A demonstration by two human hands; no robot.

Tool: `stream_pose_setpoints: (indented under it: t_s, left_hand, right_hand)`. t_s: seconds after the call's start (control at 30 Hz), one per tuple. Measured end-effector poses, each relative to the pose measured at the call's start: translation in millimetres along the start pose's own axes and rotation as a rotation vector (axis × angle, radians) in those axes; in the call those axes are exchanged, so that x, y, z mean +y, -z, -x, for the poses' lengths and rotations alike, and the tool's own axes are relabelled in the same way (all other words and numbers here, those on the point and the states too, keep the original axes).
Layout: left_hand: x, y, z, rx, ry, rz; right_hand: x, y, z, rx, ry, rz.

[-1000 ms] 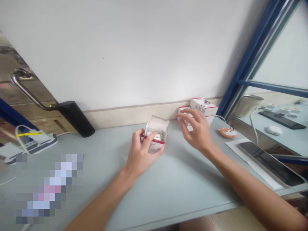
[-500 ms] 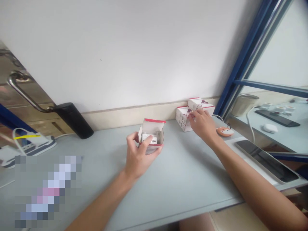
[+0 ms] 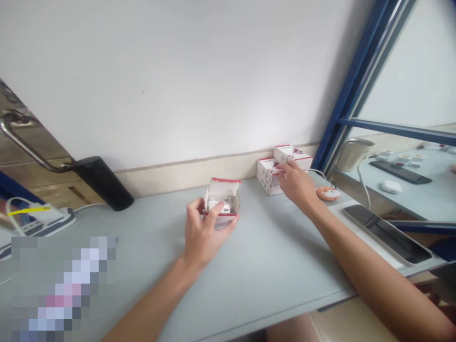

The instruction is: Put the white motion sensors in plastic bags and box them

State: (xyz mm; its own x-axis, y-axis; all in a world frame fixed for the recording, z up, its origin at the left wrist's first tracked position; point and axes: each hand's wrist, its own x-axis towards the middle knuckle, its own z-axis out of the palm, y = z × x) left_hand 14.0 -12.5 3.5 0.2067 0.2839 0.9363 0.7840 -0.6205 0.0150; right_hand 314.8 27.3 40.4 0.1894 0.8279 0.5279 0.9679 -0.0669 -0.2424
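Observation:
My left hand (image 3: 203,228) is wrapped round a small white carton with red edges (image 3: 225,187). Its lid flap stands up, and a finger reaches inside onto a small white piece (image 3: 225,208) that I cannot identify. Over to the right, my right hand (image 3: 298,186) is at a stack of white printed boxes (image 3: 264,174) against the wall. The fingers of that hand are bent close together at the near box's top edge. Whatever lies between its fingertips, if anything, is hidden.
An orange and white mouse (image 3: 328,193) and a dark-screened phone-like device (image 3: 388,232) lie on the right. A black cylinder (image 3: 105,183) leans at the left, near a power strip (image 3: 53,223). A blue-framed mirror or glass (image 3: 395,128) borders the right side.
The view has shifted slightly, moving the scene a little to the left. Both hands keep nearly the same places, the left on the open carton and the right at the stacked boxes.

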Motion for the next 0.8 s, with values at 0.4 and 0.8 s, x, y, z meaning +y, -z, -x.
stream_pose_setpoints:
  t_s: [0.4,0.8]
  left_hand:
    - [-0.7,-0.5,-3.1,-0.023,0.033,0.025]
    - [0.7,0.9,0.8,-0.098,0.059,0.057]
  right_hand:
    - [7.9,6.0,-3.0,-0.088,0.012,0.052]
    - [-59.6,19.9,36.5,0.231,0.413,-0.549]
